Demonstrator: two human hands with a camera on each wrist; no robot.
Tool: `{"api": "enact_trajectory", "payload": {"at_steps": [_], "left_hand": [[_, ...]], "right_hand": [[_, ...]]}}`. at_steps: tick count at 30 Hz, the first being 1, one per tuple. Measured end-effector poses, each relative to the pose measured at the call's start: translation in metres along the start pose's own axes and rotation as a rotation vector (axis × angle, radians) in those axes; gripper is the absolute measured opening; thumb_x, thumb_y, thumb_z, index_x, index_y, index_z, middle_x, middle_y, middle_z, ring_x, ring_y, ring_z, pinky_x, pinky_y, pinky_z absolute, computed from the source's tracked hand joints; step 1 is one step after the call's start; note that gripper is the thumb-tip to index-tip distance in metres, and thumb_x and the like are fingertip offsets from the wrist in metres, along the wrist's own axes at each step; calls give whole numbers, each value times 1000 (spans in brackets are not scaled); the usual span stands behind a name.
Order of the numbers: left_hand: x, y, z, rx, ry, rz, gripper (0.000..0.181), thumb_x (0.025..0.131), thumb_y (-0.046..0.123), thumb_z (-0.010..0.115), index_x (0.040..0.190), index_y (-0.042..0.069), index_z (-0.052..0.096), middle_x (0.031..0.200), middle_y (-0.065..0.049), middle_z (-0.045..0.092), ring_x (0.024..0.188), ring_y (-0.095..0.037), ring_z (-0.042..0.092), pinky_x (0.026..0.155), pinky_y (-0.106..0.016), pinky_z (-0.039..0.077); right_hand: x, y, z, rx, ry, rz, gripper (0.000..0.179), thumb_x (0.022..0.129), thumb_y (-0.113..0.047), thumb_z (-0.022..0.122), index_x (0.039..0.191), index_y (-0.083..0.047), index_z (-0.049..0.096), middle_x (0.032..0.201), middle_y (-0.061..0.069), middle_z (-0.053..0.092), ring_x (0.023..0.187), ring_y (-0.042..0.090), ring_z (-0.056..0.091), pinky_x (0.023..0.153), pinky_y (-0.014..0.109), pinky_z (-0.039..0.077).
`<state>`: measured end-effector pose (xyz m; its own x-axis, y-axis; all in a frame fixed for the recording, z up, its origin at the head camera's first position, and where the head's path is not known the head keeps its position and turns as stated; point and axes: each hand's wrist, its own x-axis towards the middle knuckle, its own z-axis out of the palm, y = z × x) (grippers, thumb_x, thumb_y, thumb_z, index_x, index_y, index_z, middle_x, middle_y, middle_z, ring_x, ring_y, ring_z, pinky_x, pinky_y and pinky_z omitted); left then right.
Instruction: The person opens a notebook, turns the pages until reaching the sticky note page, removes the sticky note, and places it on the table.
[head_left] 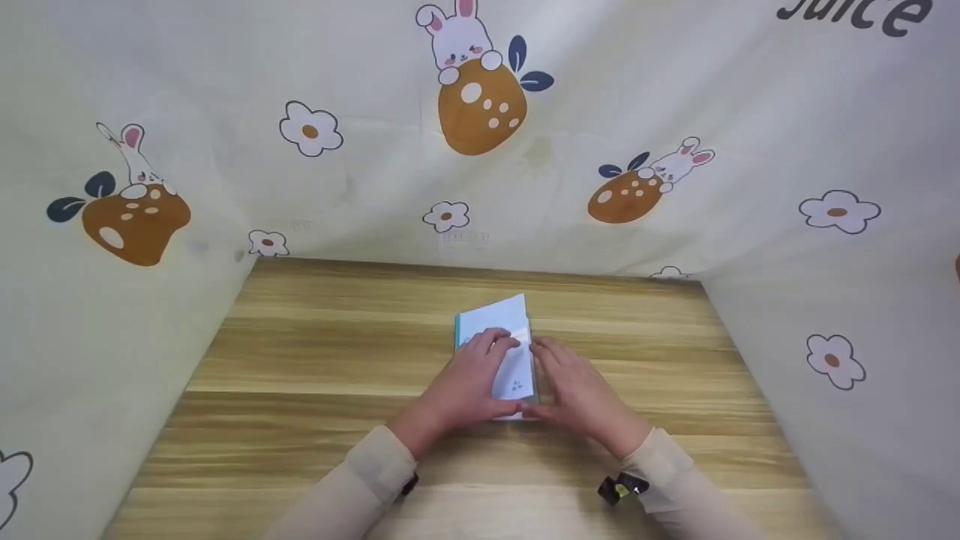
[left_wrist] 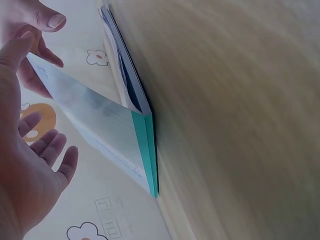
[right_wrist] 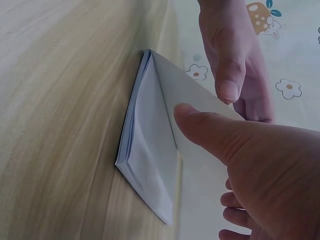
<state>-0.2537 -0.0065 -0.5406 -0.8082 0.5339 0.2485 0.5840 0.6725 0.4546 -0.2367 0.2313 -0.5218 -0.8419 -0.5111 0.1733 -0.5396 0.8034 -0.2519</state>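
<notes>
A thin book (head_left: pixel 491 319) with a pale blue cover lies on the wooden table, its teal spine (left_wrist: pixel 145 150) to the left. Its front cover (right_wrist: pixel 182 95) tilts up from the pages (right_wrist: pixel 147 135), which show inside with slightly wavy edges. My left hand (head_left: pixel 472 375) reaches over the cover's outer side, fingers loosely bent, thumb at its near corner. At the free edge, on the inner side of the cover, is my right hand (head_left: pixel 581 386). Its thumb (right_wrist: pixel 200 122) overlaps the inside of the cover, and its fingers are gently bent.
A wood-grain table (head_left: pixel 315 360) surrounds the book. Cream cloth walls (head_left: pixel 360 195) printed with rabbits and flowers enclose the back and both sides. A black strap piece (head_left: pixel 622 489) shows at the right wrist, below a light sleeve (head_left: pixel 667 465).
</notes>
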Motion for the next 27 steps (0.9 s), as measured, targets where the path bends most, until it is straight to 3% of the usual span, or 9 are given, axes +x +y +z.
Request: {"api": "enact_trajectory", "payload": {"at_steps": [8, 14, 18, 22, 27], "left_hand": [[-1, -1, -5, -3, 19, 11, 88, 90, 59, 87, 158, 16, 51, 163, -6, 46, 149, -27, 47, 126, -50, 41], [-4, -4, -9, 20, 65, 83, 79, 96, 56, 82, 157, 15, 52, 161, -8, 49, 147, -28, 50, 125, -50, 43], [-7, -8, -12, 53, 78, 145, 77, 101, 53, 76, 165, 22, 48, 165, -6, 47, 150, -27, 48, 125, -53, 43], [-10, -11, -15, 91, 70, 194, 74, 105, 51, 72, 170, 32, 43, 172, -1, 42, 155, -25, 43, 126, -56, 40], [-11, -12, -20, 133, 52, 216, 65, 106, 51, 70, 165, 32, 52, 174, 1, 39, 155, -25, 42, 128, -56, 37]], "right_hand": [[4, -3, -4, 9, -13, 2, 103, 83, -46, 98, 162, 0, 49, 166, 20, 49, 153, 42, 47, 125, 62, 40], [3, 2, -5, 29, 14, -12, 101, 82, -42, 100, 159, 0, 50, 165, 21, 49, 152, 43, 47, 123, 64, 41], [0, 7, -5, 27, 16, 0, 104, 81, -42, 100, 161, -2, 49, 165, 21, 49, 153, 44, 47, 125, 62, 40], [-4, 11, -6, 23, 1, 34, 103, 81, -43, 101, 161, -4, 50, 167, 20, 48, 154, 43, 46, 126, 62, 38], [-6, 15, -7, 18, -13, 68, 102, 81, -44, 100, 161, -5, 50, 168, 20, 47, 155, 42, 45, 126, 61, 38]]}}
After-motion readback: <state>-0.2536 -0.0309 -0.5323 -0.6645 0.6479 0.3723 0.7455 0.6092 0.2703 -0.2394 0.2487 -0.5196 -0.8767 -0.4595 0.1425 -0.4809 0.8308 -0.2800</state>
